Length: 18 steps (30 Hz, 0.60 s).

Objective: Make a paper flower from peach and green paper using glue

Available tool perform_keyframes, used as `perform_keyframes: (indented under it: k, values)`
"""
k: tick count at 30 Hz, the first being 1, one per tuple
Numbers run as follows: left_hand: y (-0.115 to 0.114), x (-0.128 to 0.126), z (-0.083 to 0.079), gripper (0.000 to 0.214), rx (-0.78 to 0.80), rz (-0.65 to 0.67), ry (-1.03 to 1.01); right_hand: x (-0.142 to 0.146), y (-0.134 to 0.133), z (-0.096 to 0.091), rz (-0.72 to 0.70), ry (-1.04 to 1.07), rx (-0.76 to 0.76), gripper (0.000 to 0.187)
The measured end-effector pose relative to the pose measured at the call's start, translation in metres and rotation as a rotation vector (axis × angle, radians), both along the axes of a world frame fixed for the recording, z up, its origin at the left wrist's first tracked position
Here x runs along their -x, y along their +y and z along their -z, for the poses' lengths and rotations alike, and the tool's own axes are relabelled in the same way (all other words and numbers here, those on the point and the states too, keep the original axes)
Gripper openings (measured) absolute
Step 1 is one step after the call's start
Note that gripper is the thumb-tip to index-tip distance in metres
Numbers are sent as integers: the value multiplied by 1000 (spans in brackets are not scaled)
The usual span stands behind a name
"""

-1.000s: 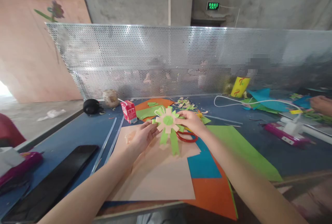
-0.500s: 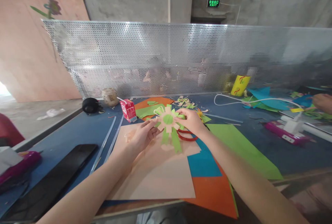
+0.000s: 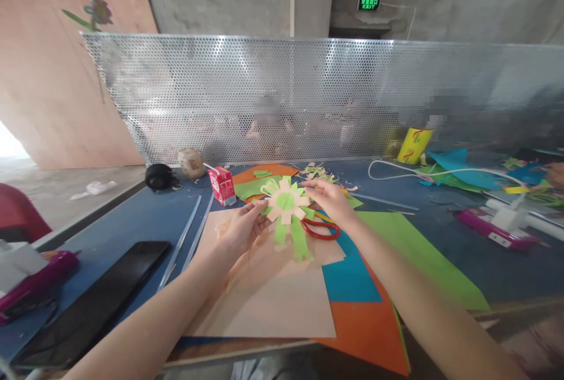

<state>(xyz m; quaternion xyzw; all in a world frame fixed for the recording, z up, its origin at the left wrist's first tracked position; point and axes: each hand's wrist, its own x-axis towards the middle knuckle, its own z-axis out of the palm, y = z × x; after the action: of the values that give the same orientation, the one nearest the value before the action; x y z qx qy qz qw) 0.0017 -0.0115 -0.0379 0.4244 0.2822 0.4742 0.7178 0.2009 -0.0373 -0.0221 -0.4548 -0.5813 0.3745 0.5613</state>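
Observation:
A paper flower (image 3: pixel 286 200) with pale peach and green petals, a green centre and two green tails is held up over the sheets. My left hand (image 3: pixel 247 226) pinches its left edge between thumb and fingers. At the flower's upper right is my right hand (image 3: pixel 329 199), its fingers stretched out and the fingertips by the petals; whether they touch is unclear. Below that hand lie scissors with red handles (image 3: pixel 324 235), partly covered. Beneath everything is a pale peach paper sheet (image 3: pixel 264 303), overlapping blue paper (image 3: pixel 350 277) and orange paper (image 3: pixel 365 333).
A red drink carton (image 3: pixel 222 186) stands behind my left hand. Glue sticks (image 3: pixel 181 242) and a black phone (image 3: pixel 94 303) lie leftward. Green paper (image 3: pixel 423 256) and a purple power strip (image 3: pixel 496 230) are rightward. A perforated metal screen (image 3: pixel 247 98) closes the back. Another person's hand (image 3: pixel 556 175) shows far right.
My right hand's fingers have loosened from the petals and straightened. The flower stays in my left hand, and more of the scissors shows. The whole view has shifted slightly.

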Motion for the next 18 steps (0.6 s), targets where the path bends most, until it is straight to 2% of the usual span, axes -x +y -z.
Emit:
perform_keyframes:
  k: [18]
  values:
    - [1, 4, -2, 15, 3, -51, -5, -2, 0, 0, 15, -46, -51, 24]
